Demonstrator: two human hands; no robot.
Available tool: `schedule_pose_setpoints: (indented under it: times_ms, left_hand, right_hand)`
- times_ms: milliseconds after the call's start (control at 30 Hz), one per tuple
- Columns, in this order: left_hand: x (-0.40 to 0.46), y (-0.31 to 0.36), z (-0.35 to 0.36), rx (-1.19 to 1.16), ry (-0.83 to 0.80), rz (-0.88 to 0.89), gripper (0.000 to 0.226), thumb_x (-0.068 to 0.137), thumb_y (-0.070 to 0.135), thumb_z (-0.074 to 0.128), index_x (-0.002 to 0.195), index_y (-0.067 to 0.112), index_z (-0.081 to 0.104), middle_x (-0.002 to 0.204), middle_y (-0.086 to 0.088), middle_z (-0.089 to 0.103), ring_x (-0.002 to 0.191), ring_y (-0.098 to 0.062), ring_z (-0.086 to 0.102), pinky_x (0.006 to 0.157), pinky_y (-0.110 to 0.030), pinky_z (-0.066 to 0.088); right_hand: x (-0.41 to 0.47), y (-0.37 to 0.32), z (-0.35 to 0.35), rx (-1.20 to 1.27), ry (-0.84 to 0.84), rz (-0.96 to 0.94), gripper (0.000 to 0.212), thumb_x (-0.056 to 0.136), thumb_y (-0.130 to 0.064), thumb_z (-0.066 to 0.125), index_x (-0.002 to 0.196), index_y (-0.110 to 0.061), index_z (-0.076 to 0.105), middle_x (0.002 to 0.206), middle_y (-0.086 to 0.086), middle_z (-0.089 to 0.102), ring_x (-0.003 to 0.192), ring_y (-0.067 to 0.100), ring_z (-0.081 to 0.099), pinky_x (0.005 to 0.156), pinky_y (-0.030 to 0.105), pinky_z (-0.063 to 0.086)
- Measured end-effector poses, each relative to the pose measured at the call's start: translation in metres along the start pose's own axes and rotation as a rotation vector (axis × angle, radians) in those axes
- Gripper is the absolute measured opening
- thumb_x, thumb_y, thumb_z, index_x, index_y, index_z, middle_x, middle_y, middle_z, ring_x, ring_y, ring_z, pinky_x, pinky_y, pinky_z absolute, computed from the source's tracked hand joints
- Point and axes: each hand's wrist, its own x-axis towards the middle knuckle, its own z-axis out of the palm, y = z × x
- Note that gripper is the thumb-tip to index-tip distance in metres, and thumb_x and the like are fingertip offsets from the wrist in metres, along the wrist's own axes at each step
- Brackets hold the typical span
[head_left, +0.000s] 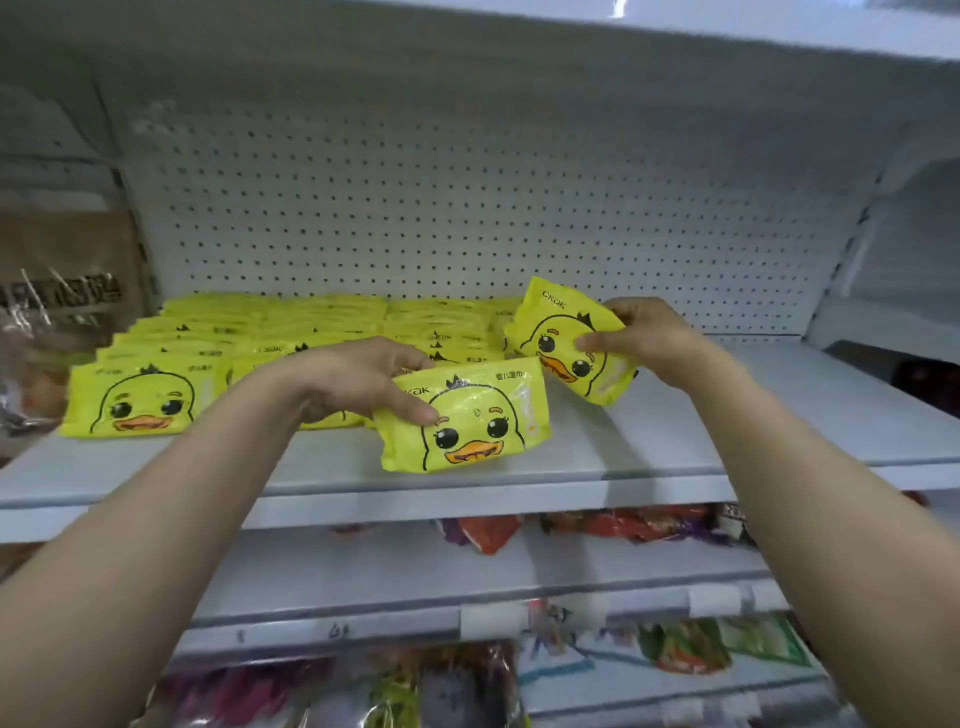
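Right part of the shelf (789, 410) is bare from the front lip back to the pegboard (467, 208), so there's an open lane there. The left part is blocked by rows of yellow duck packs (249, 338), lying flat and running back to the pegboard. They sit low, with plenty of headroom up to the upper shelf (675, 36). Middle is crowded: left hand (358, 374) grips a front pack (467, 421) at the shelf edge, and right hand (644, 332) holds a tilted pack (566, 343) just beside the rows. The two held packs nearly meet, no way through between them. A brown bag (67, 291) closes the far left end. A thin bare strip runs ahead of the rows.
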Motion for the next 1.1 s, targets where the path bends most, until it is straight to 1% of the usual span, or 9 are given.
schedule_pose_setpoints:
  times_ms: [67, 167, 300, 433, 567, 700, 833, 967, 1100]
  left_hand:
    - [0.025, 0.003, -0.001, 0.009, -0.010, 0.031, 0.033, 0.075, 0.019, 0.082, 0.105, 0.019, 0.067, 0.114, 0.002, 0.070, 0.113, -0.019, 0.062, 0.087, -0.032, 0.045]
    - [0.053, 0.005, -0.001, 0.027, 0.009, 0.056, 0.039, 0.070, 0.027, 0.086, 0.104, 0.025, 0.068, 0.118, 0.005, 0.068, 0.115, -0.016, 0.060, 0.090, -0.034, 0.046]
    - [0.077, 0.009, 0.004, -0.054, 0.065, 0.067, 0.034, 0.070, 0.019, 0.086, 0.098, 0.029, 0.068, 0.109, 0.018, 0.068, 0.110, 0.002, 0.058, 0.092, -0.018, 0.044]
    - [0.092, 0.006, 0.008, -0.073, 0.155, 0.054, 0.041, 0.067, 0.020, 0.087, 0.105, 0.024, 0.069, 0.113, 0.012, 0.069, 0.114, -0.009, 0.060, 0.104, -0.032, 0.043]
    - [0.100, 0.003, 0.016, -0.038, 0.155, 0.012, 0.041, 0.065, 0.023, 0.088, 0.101, 0.024, 0.068, 0.122, 0.008, 0.064, 0.117, -0.008, 0.055, 0.104, -0.030, 0.038]
    - [0.102, 0.005, 0.023, 0.013, 0.174, 0.000, 0.034, 0.069, 0.021, 0.087, 0.098, 0.022, 0.070, 0.110, 0.015, 0.068, 0.105, 0.000, 0.061, 0.092, -0.021, 0.042]
    - [0.099, 0.006, 0.028, 0.017, 0.206, -0.020, 0.031, 0.068, 0.022, 0.087, 0.095, 0.022, 0.071, 0.105, 0.017, 0.070, 0.102, 0.003, 0.062, 0.088, -0.021, 0.043]
    - [0.098, 0.010, 0.031, 0.015, 0.236, -0.039, 0.031, 0.069, 0.023, 0.086, 0.096, 0.021, 0.071, 0.103, 0.016, 0.071, 0.097, 0.001, 0.064, 0.084, -0.019, 0.044]
    - [0.098, 0.013, 0.035, -0.010, 0.257, -0.054, 0.034, 0.068, 0.023, 0.086, 0.098, 0.023, 0.070, 0.105, 0.016, 0.070, 0.096, 0.002, 0.064, 0.077, -0.017, 0.044]
  right_hand:
    - [0.017, 0.012, -0.006, -0.044, 0.014, 0.006, 0.026, 0.070, -0.008, 0.086, 0.090, -0.014, 0.072, 0.077, 0.000, 0.075, 0.066, 0.015, 0.071, 0.055, 0.025, 0.054]
    - [0.042, 0.032, -0.008, -0.112, 0.003, 0.021, 0.025, 0.069, -0.008, 0.087, 0.088, -0.014, 0.071, 0.073, -0.004, 0.074, 0.062, 0.010, 0.069, 0.053, 0.020, 0.051]
    - [0.076, 0.055, -0.008, -0.201, -0.040, 0.028, 0.026, 0.066, -0.013, 0.089, 0.085, -0.020, 0.073, 0.077, -0.008, 0.073, 0.069, 0.007, 0.068, 0.063, 0.022, 0.051]
    - [0.108, 0.070, -0.007, -0.203, -0.082, 0.009, 0.027, 0.065, -0.012, 0.090, 0.083, -0.021, 0.074, 0.084, -0.006, 0.074, 0.082, 0.013, 0.069, 0.081, 0.029, 0.055]
    - [0.137, 0.078, -0.007, -0.244, -0.113, -0.021, 0.032, 0.064, -0.018, 0.091, 0.092, -0.020, 0.075, 0.093, -0.004, 0.076, 0.090, 0.014, 0.071, 0.088, 0.032, 0.055]
    - [0.160, 0.083, -0.004, -0.315, -0.133, -0.107, 0.033, 0.067, -0.021, 0.090, 0.095, -0.023, 0.073, 0.097, -0.003, 0.073, 0.094, 0.016, 0.069, 0.090, 0.035, 0.054]
    - [0.175, 0.087, 0.002, -0.407, -0.095, -0.163, 0.049, 0.067, -0.029, 0.090, 0.112, -0.019, 0.072, 0.105, -0.004, 0.070, 0.099, 0.014, 0.064, 0.086, 0.026, 0.048]
    - [0.180, 0.089, 0.007, -0.433, -0.060, -0.228, 0.042, 0.067, -0.032, 0.089, 0.104, -0.025, 0.072, 0.092, -0.009, 0.069, 0.090, 0.013, 0.064, 0.084, 0.032, 0.052]
    - [0.184, 0.090, 0.016, -0.505, 0.012, -0.249, 0.050, 0.066, -0.042, 0.087, 0.111, -0.029, 0.070, 0.101, 0.001, 0.063, 0.095, 0.019, 0.062, 0.079, 0.030, 0.049]
